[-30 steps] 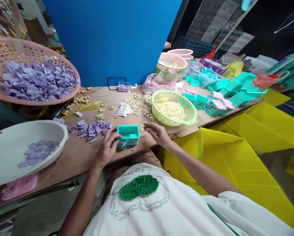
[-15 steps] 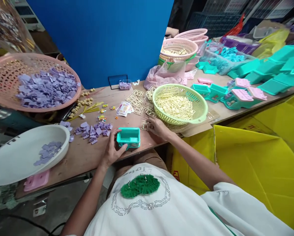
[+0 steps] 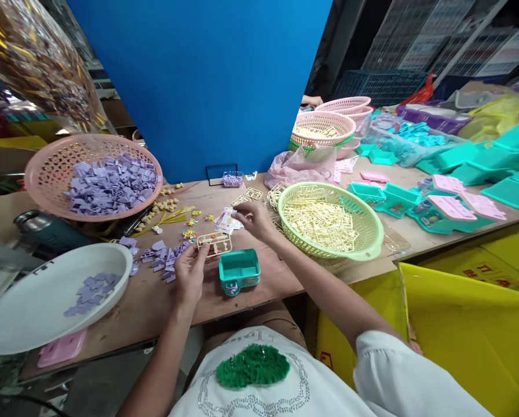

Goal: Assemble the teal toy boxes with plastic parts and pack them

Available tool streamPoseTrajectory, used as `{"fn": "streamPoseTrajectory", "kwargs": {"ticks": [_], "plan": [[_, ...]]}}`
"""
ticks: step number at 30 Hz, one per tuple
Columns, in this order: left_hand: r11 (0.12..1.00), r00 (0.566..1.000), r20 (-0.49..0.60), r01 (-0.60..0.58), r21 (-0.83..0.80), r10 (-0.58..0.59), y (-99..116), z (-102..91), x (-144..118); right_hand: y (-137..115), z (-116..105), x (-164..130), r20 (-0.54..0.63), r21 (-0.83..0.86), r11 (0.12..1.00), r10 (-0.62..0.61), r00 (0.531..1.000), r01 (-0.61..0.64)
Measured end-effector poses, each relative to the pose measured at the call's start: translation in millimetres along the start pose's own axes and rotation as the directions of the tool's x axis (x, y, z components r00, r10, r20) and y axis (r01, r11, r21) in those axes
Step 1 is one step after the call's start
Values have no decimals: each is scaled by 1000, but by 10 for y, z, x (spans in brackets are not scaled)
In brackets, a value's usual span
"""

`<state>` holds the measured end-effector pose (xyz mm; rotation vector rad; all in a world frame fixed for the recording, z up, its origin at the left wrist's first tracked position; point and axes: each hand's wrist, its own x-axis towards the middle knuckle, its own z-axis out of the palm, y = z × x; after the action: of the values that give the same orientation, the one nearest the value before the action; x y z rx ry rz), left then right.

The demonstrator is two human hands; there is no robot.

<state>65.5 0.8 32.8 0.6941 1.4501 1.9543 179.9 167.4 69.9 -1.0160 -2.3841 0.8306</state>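
A small teal plastic box (image 3: 239, 271) stands open side up on the wooden table (image 3: 146, 301), just in front of me. My left hand (image 3: 190, 272) is raised beside it and pinches a cream plastic frame (image 3: 215, 242) at its left end. My right hand (image 3: 254, 220) hovers over a small stack of printed sticker cards (image 3: 225, 220), fingers curled at them; whether it grips one I cannot tell. Loose purple plastic pieces (image 3: 164, 257) lie left of my left hand.
A green basket (image 3: 368, 231) of cream frames sits to the right. A pink basket (image 3: 42, 174) of purple pieces and a white bowl (image 3: 33, 307) are at left. Teal and pink toy parts (image 3: 437, 202) fill the right side. Yellow bins (image 3: 468, 336) stand below.
My left hand let go of the teal box and now holds a cream frame above it. My right hand moved from the frames near the green basket to the sticker cards.
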Motion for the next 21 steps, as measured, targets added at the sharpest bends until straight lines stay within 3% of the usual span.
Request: {"fn": "streamPoseTrajectory", "kwargs": {"ticks": [4,8,13,21], "plan": [[1000,991,-132,-12,-3,12,-36,-245,-79,101,232,658,53,-223,957,204,977,-188],[994,980,-194,-29,109,50,-83,-550,-269,244,448,928,63,-341,902,303,951,-264],[979,965,-239,-61,197,109,-158,-771,-386,408,431,932,18,-319,926,218,976,-201],[986,972,-221,-48,161,84,-204,-777,-362,573,190,907,-164,-132,986,80,983,-102]]}}
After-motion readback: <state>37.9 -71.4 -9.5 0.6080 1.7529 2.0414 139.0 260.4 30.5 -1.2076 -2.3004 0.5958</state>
